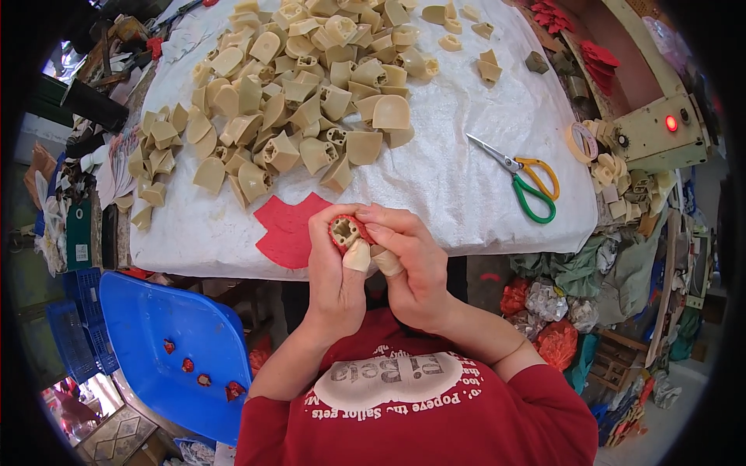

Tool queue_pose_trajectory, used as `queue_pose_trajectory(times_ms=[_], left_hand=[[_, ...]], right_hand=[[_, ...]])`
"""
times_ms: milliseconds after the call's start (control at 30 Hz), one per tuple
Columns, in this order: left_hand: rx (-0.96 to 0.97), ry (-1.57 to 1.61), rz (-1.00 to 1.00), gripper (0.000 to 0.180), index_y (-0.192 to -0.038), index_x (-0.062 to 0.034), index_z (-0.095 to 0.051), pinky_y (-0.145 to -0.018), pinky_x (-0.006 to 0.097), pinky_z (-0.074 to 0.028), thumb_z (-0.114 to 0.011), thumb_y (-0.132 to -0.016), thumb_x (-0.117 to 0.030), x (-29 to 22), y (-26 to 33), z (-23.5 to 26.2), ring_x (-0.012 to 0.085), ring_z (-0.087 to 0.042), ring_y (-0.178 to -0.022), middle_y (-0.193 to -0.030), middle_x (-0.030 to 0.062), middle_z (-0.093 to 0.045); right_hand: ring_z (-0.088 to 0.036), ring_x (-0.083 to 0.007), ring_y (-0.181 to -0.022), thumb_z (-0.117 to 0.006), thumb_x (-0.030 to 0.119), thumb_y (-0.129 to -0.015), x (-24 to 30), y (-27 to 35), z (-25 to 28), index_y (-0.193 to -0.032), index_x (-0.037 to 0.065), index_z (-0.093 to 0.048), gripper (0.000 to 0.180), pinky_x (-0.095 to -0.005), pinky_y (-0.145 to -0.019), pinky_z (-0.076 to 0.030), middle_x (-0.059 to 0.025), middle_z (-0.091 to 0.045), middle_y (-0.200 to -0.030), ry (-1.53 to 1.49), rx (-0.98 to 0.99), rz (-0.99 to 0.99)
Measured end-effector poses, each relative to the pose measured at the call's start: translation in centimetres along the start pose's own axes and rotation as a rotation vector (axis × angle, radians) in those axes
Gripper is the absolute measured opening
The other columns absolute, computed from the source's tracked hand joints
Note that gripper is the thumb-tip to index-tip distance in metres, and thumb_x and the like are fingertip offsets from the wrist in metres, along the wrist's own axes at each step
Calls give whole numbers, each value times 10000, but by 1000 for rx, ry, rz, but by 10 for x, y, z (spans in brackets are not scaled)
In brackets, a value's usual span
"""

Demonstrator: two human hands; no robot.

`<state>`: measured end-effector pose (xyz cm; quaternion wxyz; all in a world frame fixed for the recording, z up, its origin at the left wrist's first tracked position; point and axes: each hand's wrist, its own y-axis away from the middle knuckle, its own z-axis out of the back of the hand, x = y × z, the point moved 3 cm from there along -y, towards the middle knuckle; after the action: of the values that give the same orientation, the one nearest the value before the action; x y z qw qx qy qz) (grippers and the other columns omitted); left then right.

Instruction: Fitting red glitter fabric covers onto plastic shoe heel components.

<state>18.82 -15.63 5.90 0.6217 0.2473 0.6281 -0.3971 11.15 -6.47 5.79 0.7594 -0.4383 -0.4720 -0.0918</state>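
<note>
Near the table's front edge, my left hand (336,272) and my right hand (413,268) are closed together round a small shoe heel (342,230). Its beige hollow end faces up, and red covering shows around its sides. Both thumbs, wrapped in pale tape or finger covers, press against the heel from the near side. Just left of my hands lies a flat red cut-out piece (284,233) with notched edges. Beyond them spreads a large heap of bare beige heels (299,101).
A white sheet (458,202) covers the table. Scissors (519,167) with yellow and green handles lie open at right. A tape roll (581,143) sits beside a machine box (653,133) with a red light. At lower left, a blue basin (148,311) holds several red-covered heels (188,365).
</note>
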Motion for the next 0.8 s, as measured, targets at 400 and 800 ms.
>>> queue_pose_trajectory(times_ms=[400,800], left_hand=[[58,124,36,524,-1231,31,-300,-777,300,-423,-319,-974,-426,11,5,-4,201,-509,-886,-1037,132,-470],[151,81,-36,814,-1373,35,-208,-766,330,-475,-317,-900,-619,7,-2,3,232,-579,-949,-1155,226,-516]], right_hand=[[-476,-391,-1117,-608,-36,-708,2,10,-12,-1248,-11,-482,555,-416,-926,-413,-230,-438,-1239,344,142,147],[-395,-301,-1171,-692,253,-780,-14,-21,24,-1160,82,-572,433,-398,-1006,-298,-130,-409,-1297,-197,486,-269]])
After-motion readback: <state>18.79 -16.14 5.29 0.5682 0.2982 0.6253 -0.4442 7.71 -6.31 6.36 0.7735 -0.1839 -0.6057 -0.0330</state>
